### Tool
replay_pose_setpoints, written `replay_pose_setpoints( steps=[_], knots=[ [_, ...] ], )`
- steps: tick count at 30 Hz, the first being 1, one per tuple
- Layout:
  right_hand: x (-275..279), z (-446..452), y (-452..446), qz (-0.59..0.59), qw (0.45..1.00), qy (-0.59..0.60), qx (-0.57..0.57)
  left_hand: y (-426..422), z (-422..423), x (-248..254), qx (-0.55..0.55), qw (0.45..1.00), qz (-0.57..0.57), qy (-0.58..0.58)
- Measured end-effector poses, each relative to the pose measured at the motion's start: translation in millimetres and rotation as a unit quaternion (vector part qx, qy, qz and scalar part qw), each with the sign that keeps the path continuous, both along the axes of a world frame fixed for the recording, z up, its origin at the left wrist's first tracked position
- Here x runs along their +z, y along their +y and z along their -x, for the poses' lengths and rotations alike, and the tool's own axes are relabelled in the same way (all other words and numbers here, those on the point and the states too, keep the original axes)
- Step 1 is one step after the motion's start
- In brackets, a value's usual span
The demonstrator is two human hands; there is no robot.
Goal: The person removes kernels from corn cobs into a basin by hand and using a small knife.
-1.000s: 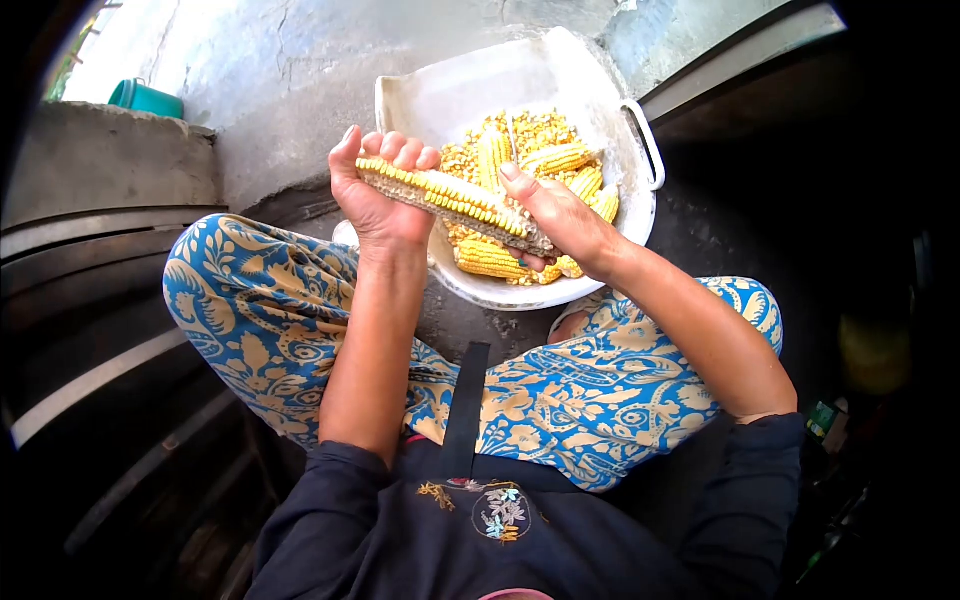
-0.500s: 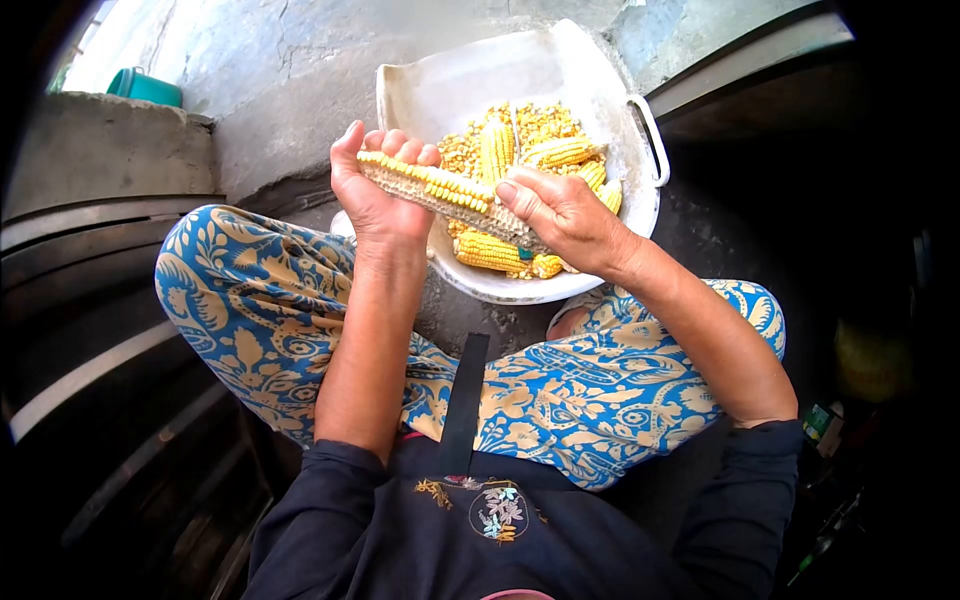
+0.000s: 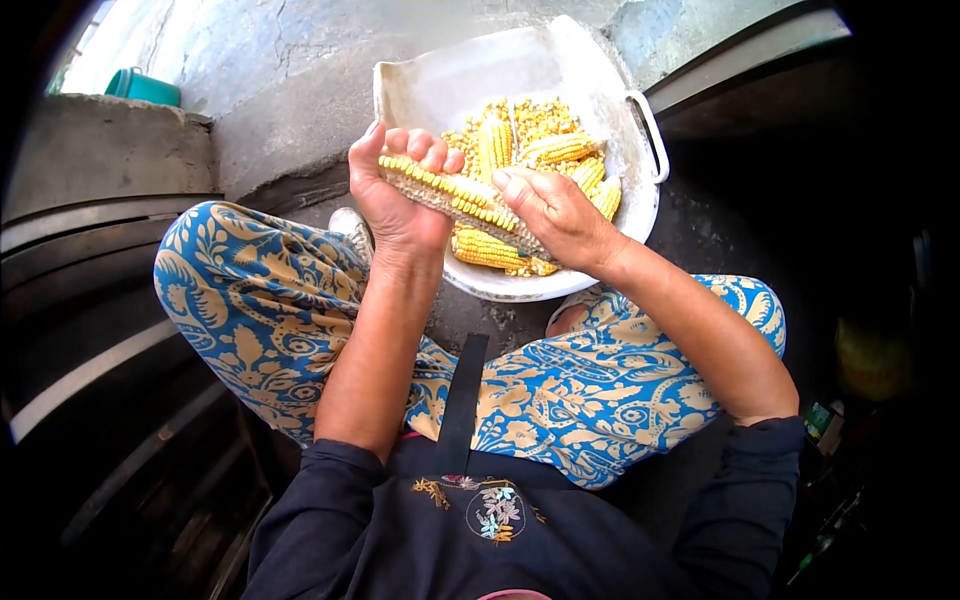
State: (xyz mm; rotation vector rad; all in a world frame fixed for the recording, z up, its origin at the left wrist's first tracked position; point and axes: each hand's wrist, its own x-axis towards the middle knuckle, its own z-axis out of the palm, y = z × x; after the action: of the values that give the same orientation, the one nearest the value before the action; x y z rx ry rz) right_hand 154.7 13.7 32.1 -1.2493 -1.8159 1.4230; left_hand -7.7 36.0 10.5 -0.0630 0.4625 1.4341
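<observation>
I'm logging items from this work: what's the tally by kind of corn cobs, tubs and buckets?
White plastic tub: 1
Partly stripped yellow corn cob, between left hand and right hand: 1
Whole-looking yellow corn cobs in the tub: at least 5, some partly hidden
Teal plastic bucket: 1
Total: at least 8

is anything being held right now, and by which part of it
Yes, a partly stripped corn cob: the left grip holds one end, the right grip the other.
</observation>
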Motion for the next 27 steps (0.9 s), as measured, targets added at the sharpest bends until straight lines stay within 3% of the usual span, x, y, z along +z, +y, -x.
replay_pose_setpoints(
  steps=[5,8,10,15,17,20,25,27],
  knots=[
    [0.0,-2.8,2.7,0.037,0.998,0.041,-0.012,-0.3,-2.2,3.1,-0.011,1.000,-0.012,0.010],
    [12.0,-1.9,4.4,0.107,0.992,-0.056,0.047,-5.6,-14.3,7.5,-0.016,0.998,0.002,0.061],
    [11.9,3.6,-1.8,0.079,0.996,-0.019,0.020,-9.3,-20.5,7.0,-0.036,0.997,0.021,0.064],
    [10.9,-0.7,0.0,0.144,0.988,-0.028,0.056,-12.3,-20.2,2.6,-0.033,0.998,0.020,0.059],
    [-5.9,-1.0,-2.8,0.116,0.992,0.050,-0.007,-14.1,-20.6,4.5,-0.027,0.998,0.015,0.052],
    [-3.0,-2.0,-3.2,0.102,0.993,0.057,-0.032,-14.9,-21.0,11.3,-0.042,0.997,0.012,0.065],
    [10.8,0.3,-1.5,0.182,0.978,0.097,-0.028,-10.6,-17.5,6.2,-0.023,0.997,0.042,0.064],
    [18.5,-0.9,-2.4,0.022,0.986,-0.156,0.057,-7.9,-15.2,-2.7,-0.008,0.994,0.091,0.062]
  ],
)
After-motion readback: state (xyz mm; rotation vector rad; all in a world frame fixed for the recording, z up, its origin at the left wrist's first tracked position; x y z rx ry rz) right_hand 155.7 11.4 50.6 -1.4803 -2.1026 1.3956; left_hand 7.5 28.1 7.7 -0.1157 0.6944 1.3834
